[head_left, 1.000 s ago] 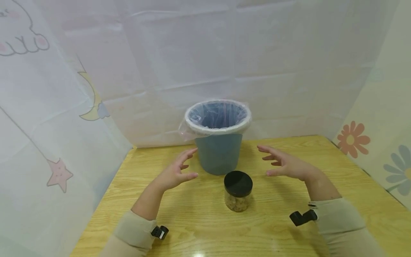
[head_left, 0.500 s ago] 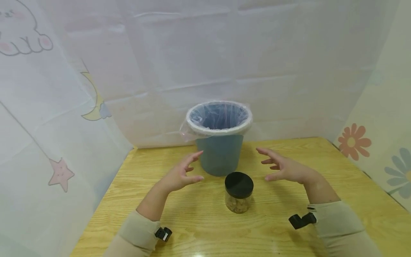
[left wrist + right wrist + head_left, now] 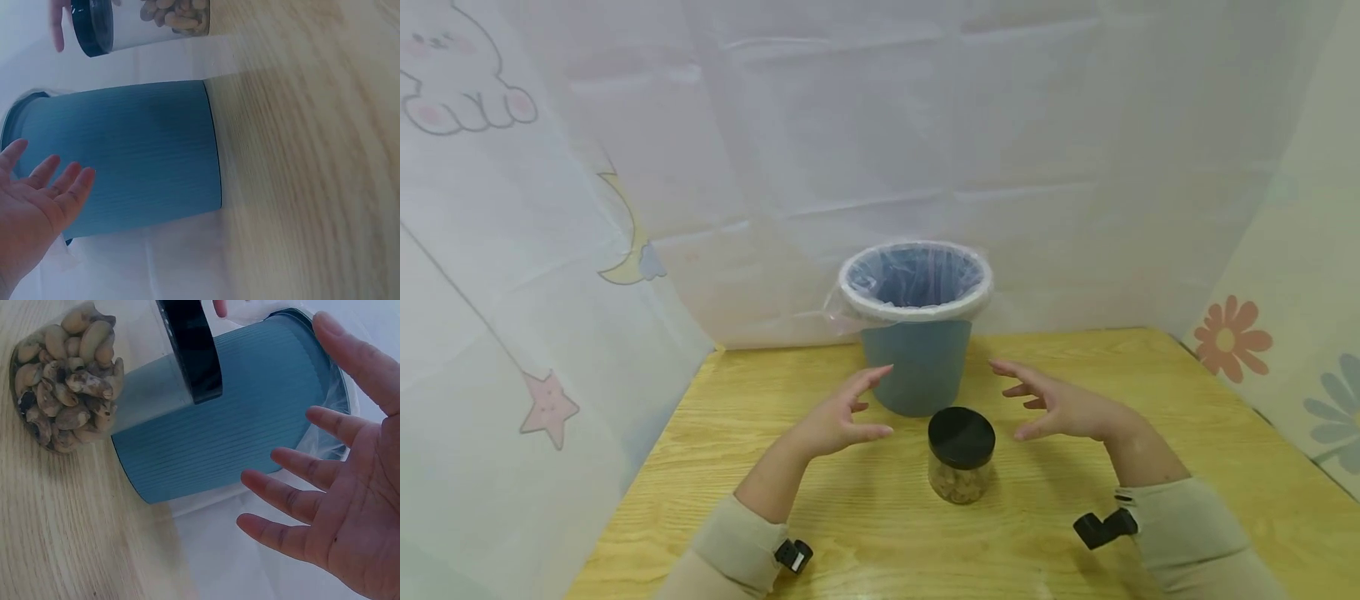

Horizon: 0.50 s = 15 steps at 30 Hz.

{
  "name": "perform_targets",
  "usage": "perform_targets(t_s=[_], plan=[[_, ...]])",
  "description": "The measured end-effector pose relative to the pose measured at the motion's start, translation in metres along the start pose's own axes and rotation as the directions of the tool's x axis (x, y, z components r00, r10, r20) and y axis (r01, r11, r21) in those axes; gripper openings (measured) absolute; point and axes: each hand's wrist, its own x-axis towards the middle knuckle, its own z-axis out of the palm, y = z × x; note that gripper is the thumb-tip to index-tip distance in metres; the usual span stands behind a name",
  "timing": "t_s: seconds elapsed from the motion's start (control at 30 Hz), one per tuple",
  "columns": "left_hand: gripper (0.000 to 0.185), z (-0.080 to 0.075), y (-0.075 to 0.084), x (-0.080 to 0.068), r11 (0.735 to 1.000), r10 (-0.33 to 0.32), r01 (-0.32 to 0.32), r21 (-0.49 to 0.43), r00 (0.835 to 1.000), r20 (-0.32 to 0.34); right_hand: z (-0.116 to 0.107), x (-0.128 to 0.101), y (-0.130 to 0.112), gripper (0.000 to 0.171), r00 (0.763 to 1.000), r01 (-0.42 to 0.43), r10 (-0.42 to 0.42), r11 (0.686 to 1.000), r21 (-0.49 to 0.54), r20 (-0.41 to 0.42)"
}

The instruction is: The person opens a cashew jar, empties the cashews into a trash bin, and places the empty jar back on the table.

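Left hand (image 3: 838, 421): fingers spread and loosely bent, palm facing inward, holding nothing. It hovers just left of the bin (image 3: 916, 367), not touching it in the head view. In the left wrist view only palm and fingers show, the thumb is cut off, and there's a gap to the bin wall.

Between the hands: one blue ribbed bin with a clear liner (image 3: 850, 304) folded over the rim. Its inside bottom is hidden, contents can't be told. One clear jar (image 3: 960, 456) with a black lid (image 3: 961, 437) stands upright on the table (image 3: 850, 517), nearer the person than the bin, just apart from it, between and slightly below both hands. It's filled with nuts; count not readable.

Right hand (image 3: 1060, 406): fingers spread, slightly curled, empty, just right of the bin and above-right of the jar, touching neither. The right wrist view crops the wrist.

One black wrist mount on each sleeve, two total.
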Motion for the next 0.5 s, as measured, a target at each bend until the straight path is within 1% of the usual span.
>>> perform_targets(t_s=[0.03,0.1,0.27,0.37,0.5], plan=[[0.079,0.001,0.004,0.000,1.000,-0.007,0.007,-0.004,1.000,0.013,0.001,0.000,0.000,0.089,1.000,-0.006,0.006,1.000,0.004,0.003],[0.080,0.003,0.007,0.001,1.000,-0.007,0.007,-0.003,0.999,0.035,0.002,0.000,0.000,0.089,1.000,-0.011,0.011,1.000,0.006,0.010],[0.084,0.014,-0.017,0.010,0.999,0.035,-0.035,0.001,0.998,0.054,0.005,0.001,0.000,0.090,0.999,-0.009,0.008,1.000,0.011,0.031],[0.085,0.017,-0.020,0.011,0.999,0.046,-0.047,0.006,0.997,0.065,0.007,0.002,0.001,0.090,0.999,0.001,-0.001,1.000,0.006,0.050],[0.086,0.020,-0.019,0.009,0.999,0.044,-0.046,0.013,0.996,0.084,0.009,0.004,0.003,0.091,0.998,0.013,-0.012,1.000,-0.008,0.066]])
